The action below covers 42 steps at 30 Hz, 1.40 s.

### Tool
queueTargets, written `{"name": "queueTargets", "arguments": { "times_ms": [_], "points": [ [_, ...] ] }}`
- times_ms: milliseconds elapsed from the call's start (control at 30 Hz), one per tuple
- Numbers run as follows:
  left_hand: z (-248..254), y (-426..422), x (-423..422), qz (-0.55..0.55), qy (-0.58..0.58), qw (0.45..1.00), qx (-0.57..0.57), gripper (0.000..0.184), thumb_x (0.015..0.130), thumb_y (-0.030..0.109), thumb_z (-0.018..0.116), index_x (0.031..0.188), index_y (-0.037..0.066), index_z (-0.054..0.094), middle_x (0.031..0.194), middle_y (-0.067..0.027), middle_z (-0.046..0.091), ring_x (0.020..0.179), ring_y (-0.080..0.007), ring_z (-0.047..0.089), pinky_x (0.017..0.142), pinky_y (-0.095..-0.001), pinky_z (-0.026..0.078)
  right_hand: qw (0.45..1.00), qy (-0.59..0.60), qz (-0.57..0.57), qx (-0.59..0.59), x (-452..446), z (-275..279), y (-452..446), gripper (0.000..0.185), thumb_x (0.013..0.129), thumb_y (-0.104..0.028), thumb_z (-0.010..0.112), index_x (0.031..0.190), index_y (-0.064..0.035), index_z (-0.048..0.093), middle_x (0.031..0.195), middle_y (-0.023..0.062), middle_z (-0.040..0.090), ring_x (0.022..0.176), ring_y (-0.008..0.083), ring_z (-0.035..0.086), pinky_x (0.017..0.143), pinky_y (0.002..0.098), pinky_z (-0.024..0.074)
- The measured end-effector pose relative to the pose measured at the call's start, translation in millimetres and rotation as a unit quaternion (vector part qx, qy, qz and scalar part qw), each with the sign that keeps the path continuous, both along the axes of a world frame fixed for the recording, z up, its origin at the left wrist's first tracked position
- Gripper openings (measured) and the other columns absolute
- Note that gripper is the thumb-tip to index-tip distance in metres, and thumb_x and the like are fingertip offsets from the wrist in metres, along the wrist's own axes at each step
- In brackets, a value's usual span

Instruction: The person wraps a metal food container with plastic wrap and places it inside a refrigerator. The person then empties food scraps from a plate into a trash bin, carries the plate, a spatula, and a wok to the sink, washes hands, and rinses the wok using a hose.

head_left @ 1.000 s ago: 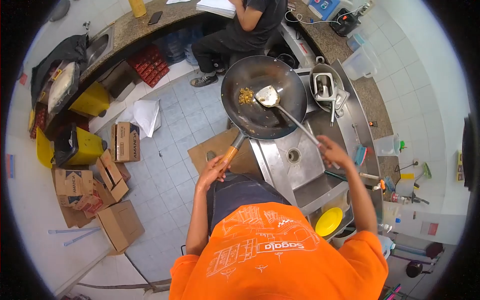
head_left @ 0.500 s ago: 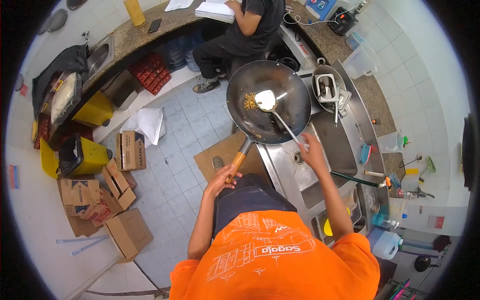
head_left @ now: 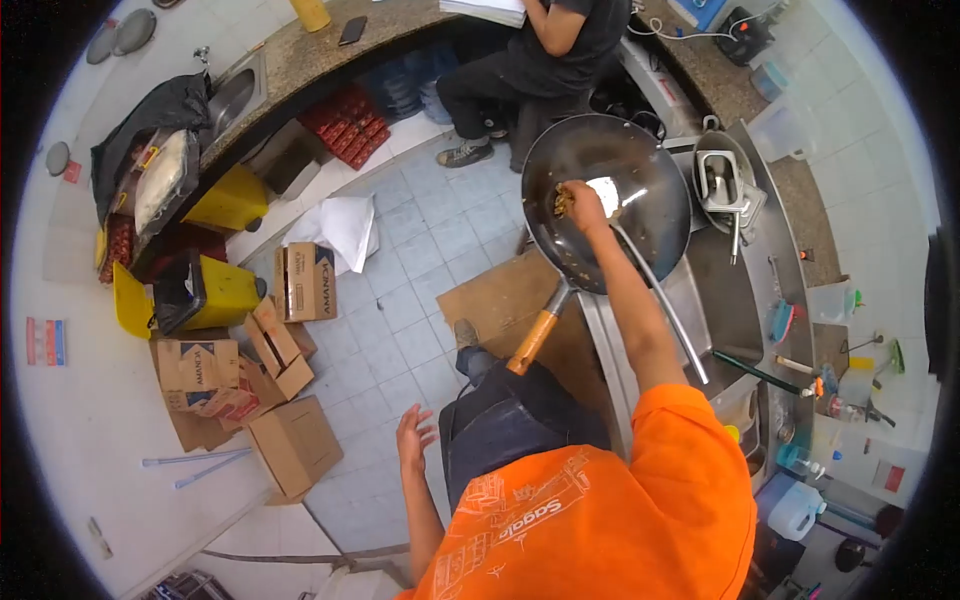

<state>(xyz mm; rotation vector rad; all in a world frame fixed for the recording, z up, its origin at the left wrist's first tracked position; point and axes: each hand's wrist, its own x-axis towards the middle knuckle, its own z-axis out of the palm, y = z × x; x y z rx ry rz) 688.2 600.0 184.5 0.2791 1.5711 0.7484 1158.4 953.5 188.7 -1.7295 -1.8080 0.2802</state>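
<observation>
A dark wok rests over the steel sink counter, its wooden handle pointing toward my body. Inside the wok, my right hand has its fingers gathered around brown food bits. Partly behind that hand lies the shiny head of a long-handled wok ladle. The ladle's handle leans across the rim and over the sink, with no hand on it. My left hand is lifted beside my thigh, fingers apart and holding nothing.
A seated person is beyond the wok, at a stone counter. Metal pans stand right of the wok. Cardboard boxes and a yellow bin are on the left floor. A green hose crosses the sink.
My right hand has let go of the ladle and reached into the wok at the food bits. My left hand has released the wok handle and moved back. The view has shifted.
</observation>
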Motion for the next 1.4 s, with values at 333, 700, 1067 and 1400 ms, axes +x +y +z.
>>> {"name": "queueTargets", "arguments": {
  "times_ms": [333,700,1067,1400],
  "points": [
    [-23,-49,-105,0.057,0.042,0.991,-0.113,0.047,0.092,0.036,0.054,0.129,0.007,0.049,0.109,-0.0101,0.063,0.081,-0.0198,0.060,0.063,-0.0330,0.052,0.954,0.254,-0.152,-0.042,14,3,-7,0.016,0.082,-0.007,0.066,0.096,0.0000,0.070,0.083,0.0080,0.071,0.075,0.0179,0.068,0.071,0.0285,0.0536],
    [-28,26,-187,-0.057,0.103,0.991,-0.058,0.045,0.093,0.041,0.052,0.126,0.009,0.052,0.111,-0.0103,0.062,0.083,-0.0194,0.060,0.067,-0.0334,0.052,0.765,0.629,-0.056,-0.124,-60,163,-29,0.025,0.091,-0.003,0.050,0.112,0.0094,0.058,0.110,0.0167,0.063,0.102,0.0232,0.063,0.094,0.0319,0.0512],
    [-99,25,-243,-0.148,0.205,0.967,-0.026,0.032,0.092,0.030,0.055,0.110,0.005,0.061,0.095,-0.0128,0.066,0.072,-0.0250,0.064,0.060,-0.0367,0.054,0.732,0.531,0.337,-0.262,-267,439,-61,0.019,0.088,-0.002,0.057,0.103,0.0021,0.068,0.095,0.0106,0.070,0.081,0.0168,0.067,0.074,0.0281,0.0550],
    [-242,-17,-275,-0.160,0.225,0.960,-0.038,0.039,0.089,0.042,0.056,0.121,0.019,0.053,0.069,-0.0078,0.066,0.050,-0.0158,0.060,0.045,-0.0329,0.050,0.678,0.355,0.620,-0.170,-340,531,-73,0.014,0.078,0.004,0.072,0.091,0.0069,0.071,0.088,0.0188,0.068,0.080,0.0247,0.067,0.066,0.0299,0.0536]
  ]
}}
